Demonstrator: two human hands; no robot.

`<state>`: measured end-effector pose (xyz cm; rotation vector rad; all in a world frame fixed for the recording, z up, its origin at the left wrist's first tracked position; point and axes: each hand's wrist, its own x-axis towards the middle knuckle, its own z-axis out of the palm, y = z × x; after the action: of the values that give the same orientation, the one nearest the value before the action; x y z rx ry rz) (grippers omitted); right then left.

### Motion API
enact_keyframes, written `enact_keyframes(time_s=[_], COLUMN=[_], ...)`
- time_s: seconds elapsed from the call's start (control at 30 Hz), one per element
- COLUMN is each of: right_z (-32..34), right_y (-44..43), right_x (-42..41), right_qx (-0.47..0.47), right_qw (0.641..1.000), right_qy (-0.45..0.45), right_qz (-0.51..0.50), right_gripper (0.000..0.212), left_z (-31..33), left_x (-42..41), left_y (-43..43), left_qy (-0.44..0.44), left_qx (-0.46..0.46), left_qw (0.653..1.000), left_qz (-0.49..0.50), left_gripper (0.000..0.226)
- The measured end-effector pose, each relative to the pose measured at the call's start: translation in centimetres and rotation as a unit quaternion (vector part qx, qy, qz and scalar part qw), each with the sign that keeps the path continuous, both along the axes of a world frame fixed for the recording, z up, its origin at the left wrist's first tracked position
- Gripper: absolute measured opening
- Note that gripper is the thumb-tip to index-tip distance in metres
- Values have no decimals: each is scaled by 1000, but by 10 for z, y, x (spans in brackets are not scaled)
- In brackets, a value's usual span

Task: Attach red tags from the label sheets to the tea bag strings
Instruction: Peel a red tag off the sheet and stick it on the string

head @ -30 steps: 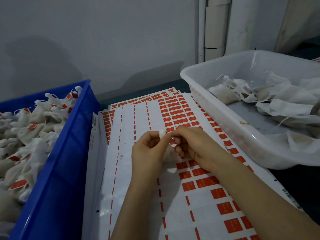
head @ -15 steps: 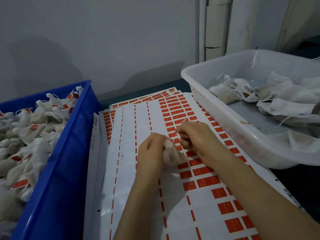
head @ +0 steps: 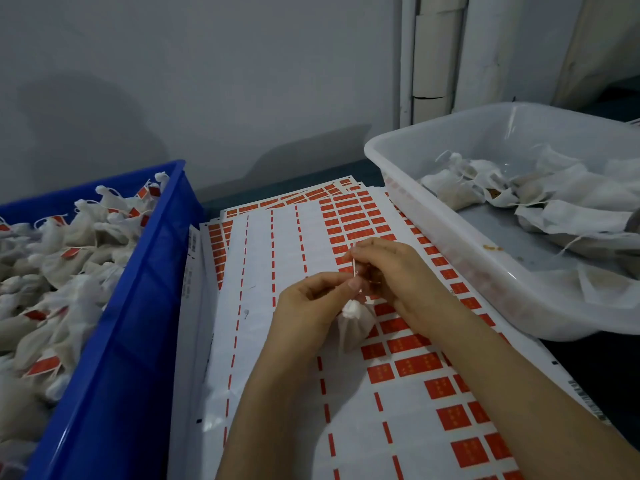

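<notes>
Gauzy white tea bag [head: 356, 329] pinched in left hand [head: 308, 310] grip; right hand [head: 394, 271] pinches string [head: 354, 261].

One head-worn view, tilted forward and down, close over label sheets [head: 284, 244]; blue bin [head: 138, 323] cut off left, white tub [head: 450, 244] right, wall [head: 207, 81] behind.

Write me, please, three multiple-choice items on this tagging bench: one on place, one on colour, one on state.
1. Beside the label sheets, the blue bin stands: A left; B right; C behind.
2. The tub of untagged bags is: A red; B whitish; C black.
3. The tea bag is: A in the tub; B held by left hand and right hand; C flat on the sheets.
Key: A, it borders the sheets' left edge; B, its walls are translucent white; B, both pinch it above the sheets.
</notes>
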<state>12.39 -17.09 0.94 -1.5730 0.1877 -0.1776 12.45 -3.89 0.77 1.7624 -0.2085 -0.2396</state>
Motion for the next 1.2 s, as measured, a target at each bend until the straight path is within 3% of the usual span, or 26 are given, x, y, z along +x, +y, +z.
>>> enact_keyframes(time_s=[0.17,0.37,0.67,0.73,0.83,1.0,1.13,1.2], right_z=[-1,0,1,1,9,25,4,-10], right_y=[-2,4,5,6,-1,-13,2,11], right_x=[0,-5,-7,-5,-3,-26,-75,-94], right_qx=[21,16,22,-26,-190,-420,-398,-424], right_qw=[999,999,998,997,980,905,915,900], right_qy=[-14,-33,-61,-68,-45,60,66,90], right_qz=[-29,37,28,7,-31,31,29,37], right_gripper=[15,30,27,22,8,16,15,29], left_z=[-3,-1,-5,-4,-3,-3,-3,-3], left_x=[1,1,2,4,6,9,9,9], left_y=[1,-1,-3,-2,0,2,2,3], left_qy=[8,-18,-17,-9,35,77,76,77], left_qx=[15,-59,-57,-71,-110,-155,-160,-152], left_qw=[999,998,998,997,992,981,980,981], left_qz=[-36,6,7,18,44,85,86,89], left_gripper=[14,16,13,14,15,15,15,16])
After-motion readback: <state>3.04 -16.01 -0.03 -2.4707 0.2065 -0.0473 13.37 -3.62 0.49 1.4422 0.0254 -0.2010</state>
